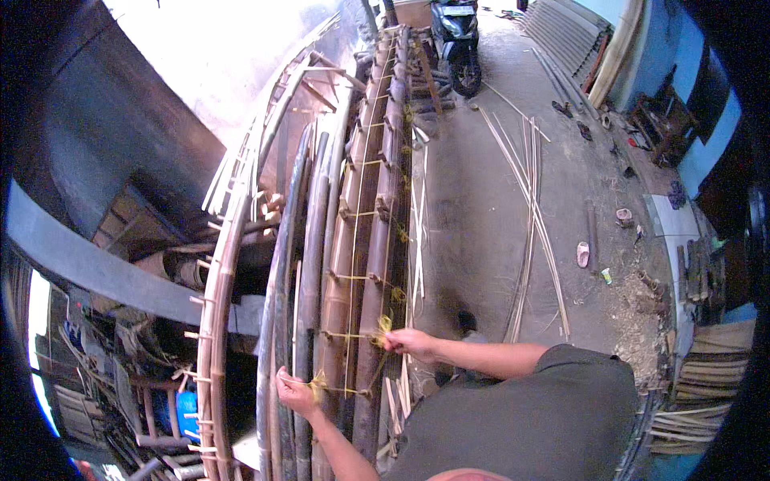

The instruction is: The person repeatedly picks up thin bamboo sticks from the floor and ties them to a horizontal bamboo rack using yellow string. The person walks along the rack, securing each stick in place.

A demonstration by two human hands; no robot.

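Note:
Two long brown bamboo poles [332, 301] lie side by side, with short pegs through them. Yellow cord [353, 335] crosses them at intervals. On the right side of the poles, my right hand [411, 343] is closed in a pinch on a yellow cord bunch [384, 327]. My left hand [296, 393] is over the darker poles at the left, its fingers curled. A yellow cord tangle [319, 386] lies against its palm side; the fingertip hold is only partly visible.
Left of the poles stands a curved bamboo ladder [218, 337] with protruding rungs. Dark bamboo poles [282, 313] lie between. Thin bamboo strips [529, 200] cross the floor at right, near a pink sandal [583, 254]. A motorbike [459, 48] is parked at the far end.

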